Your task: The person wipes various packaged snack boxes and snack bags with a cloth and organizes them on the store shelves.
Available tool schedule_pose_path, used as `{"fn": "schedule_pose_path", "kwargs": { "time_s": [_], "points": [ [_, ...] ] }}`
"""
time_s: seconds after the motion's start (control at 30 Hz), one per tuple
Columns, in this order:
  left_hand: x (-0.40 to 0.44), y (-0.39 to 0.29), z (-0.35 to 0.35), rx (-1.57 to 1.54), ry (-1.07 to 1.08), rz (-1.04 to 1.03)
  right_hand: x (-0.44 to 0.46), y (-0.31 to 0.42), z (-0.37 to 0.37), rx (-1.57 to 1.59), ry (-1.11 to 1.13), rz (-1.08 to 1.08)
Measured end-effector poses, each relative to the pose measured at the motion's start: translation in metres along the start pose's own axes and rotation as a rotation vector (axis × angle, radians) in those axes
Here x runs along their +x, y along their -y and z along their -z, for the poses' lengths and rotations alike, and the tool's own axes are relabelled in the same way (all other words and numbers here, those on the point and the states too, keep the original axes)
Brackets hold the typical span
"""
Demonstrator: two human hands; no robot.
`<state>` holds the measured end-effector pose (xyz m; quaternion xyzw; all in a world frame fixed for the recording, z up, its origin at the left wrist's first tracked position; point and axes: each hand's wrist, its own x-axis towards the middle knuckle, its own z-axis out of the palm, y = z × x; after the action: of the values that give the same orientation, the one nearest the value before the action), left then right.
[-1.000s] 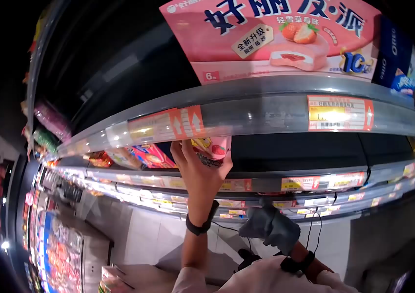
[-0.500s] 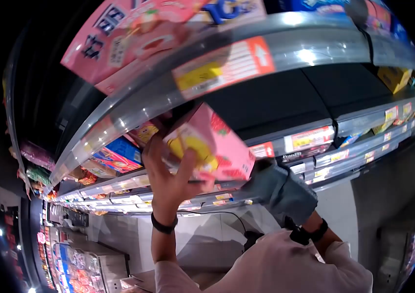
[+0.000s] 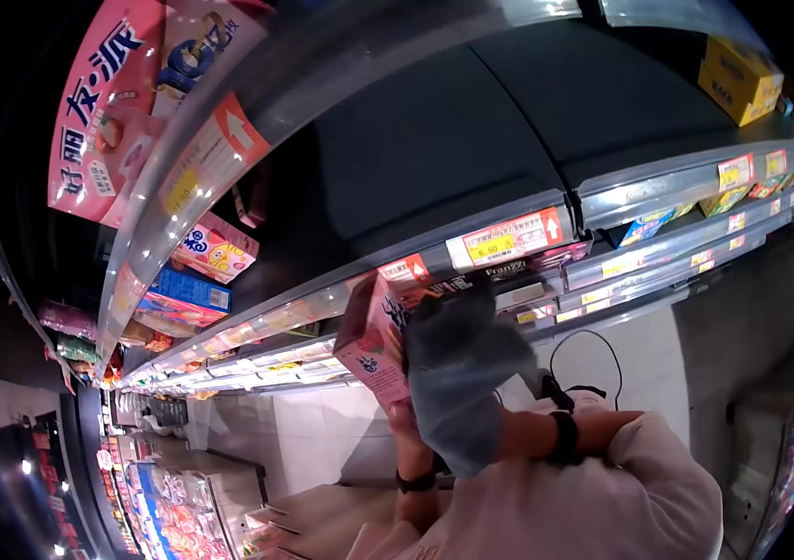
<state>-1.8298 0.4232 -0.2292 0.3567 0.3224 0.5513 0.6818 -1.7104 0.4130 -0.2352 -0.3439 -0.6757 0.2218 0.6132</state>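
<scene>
In front of the shelf, my left hand (image 3: 404,425) grips a pink carton (image 3: 371,366) at its lower end. The carton is tilted, with dark Chinese lettering on its sides. A grey-blue cloth (image 3: 457,373) is bunched over my right hand and lies against the carton's right side, partly covering it. My right fingers are hidden beneath the cloth, which is blurred by motion. A black band shows on each wrist.
A dark shelf board (image 3: 425,140) with a price-tag rail runs across the front. Left on it stand another pink carton (image 3: 217,247) and a blue carton (image 3: 187,297). A yellow box (image 3: 740,82) sits at the far right. Large pink packs (image 3: 103,117) occupy the upper shelf.
The pink carton has come down and away from the shelf in my left hand and has turned. The cloth in my right hand has moved left onto its side. My view has shifted right.
</scene>
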Motion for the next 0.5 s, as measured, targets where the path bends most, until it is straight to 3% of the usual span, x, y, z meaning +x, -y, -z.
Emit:
{"fn": "schedule_pose_path", "kwargs": {
  "time_s": [0.2, 0.27, 0.33, 0.43, 0.5],
  "points": [
    [-0.038, 0.03, 0.003, 0.082, -0.067, 0.073, 0.031, -0.017, 0.025, 0.034, -0.188, -0.032],
    [-0.052, 0.022, 0.016, -0.004, -0.049, 0.149, 0.03, -0.017, 0.027, 0.054, -0.23, -0.141],
    [-0.05, 0.007, 0.035, -0.146, 0.001, 0.219, 0.005, -0.022, 0.034, 0.028, -0.202, -0.382],
    [-0.03, -0.04, -0.019, -0.133, 0.055, 0.207, -0.028, -0.051, 0.031, -0.182, -0.171, -0.03],
    [-0.022, -0.036, -0.009, 0.18, -0.002, 0.146, -0.022, -0.044, 0.046, -0.141, -0.176, -0.085]
  ]
}}
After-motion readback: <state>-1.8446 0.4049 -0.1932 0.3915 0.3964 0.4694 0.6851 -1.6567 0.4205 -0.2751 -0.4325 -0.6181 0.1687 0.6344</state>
